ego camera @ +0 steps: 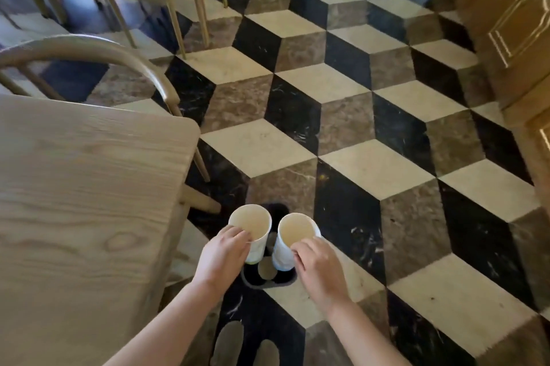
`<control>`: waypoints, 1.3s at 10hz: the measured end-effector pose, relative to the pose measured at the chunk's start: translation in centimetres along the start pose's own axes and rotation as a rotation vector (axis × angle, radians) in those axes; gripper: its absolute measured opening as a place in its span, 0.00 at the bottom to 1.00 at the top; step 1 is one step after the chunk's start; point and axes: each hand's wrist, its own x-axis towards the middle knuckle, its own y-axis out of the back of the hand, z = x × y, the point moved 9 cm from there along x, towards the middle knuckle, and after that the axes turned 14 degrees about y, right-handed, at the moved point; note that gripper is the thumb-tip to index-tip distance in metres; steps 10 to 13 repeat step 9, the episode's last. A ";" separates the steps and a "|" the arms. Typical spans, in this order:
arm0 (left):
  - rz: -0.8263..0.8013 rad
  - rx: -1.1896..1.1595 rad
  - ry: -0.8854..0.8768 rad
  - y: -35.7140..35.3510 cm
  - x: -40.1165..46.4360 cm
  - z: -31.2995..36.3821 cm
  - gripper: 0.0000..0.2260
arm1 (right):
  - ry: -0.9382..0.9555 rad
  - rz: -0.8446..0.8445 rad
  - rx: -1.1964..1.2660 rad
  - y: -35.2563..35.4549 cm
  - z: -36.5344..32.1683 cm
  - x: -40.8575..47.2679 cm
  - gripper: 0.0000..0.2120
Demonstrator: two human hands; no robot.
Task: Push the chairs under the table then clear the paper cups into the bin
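I am holding two paper cups over a small dark bin (269, 278) on the floor, beside the counter (83, 202): left hand (221, 255) gripping the left cup (253, 231), right hand (320, 269) gripping the right cup (293, 242). Both are sitting upright above the opening. Best to center each before letting go. I am counting: cups 2, bin 1, chairs in view 3, nearest chair (89, 53) tucked in.

Left hand (221, 255) and right hand (320, 269) each hold a paper cup (251, 228) over the bin (268, 275).
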 end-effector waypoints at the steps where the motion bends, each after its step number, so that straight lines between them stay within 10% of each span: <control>1: -0.057 -0.025 0.022 -5.9 2.3 -2.7 0.03 | -0.041 -0.057 0.018 -5.9 2.3 -1.3 0.12; 6: -0.195 0.085 0.043 -27.2 8.7 -14.1 0.04 | -0.122 -0.230 0.053 -28.5 12.8 -5.2 0.09; 13: -0.256 0.165 0.017 -28.5 8.4 -14.4 0.09 | -0.160 -0.292 0.035 -29.2 13.8 -5.1 0.12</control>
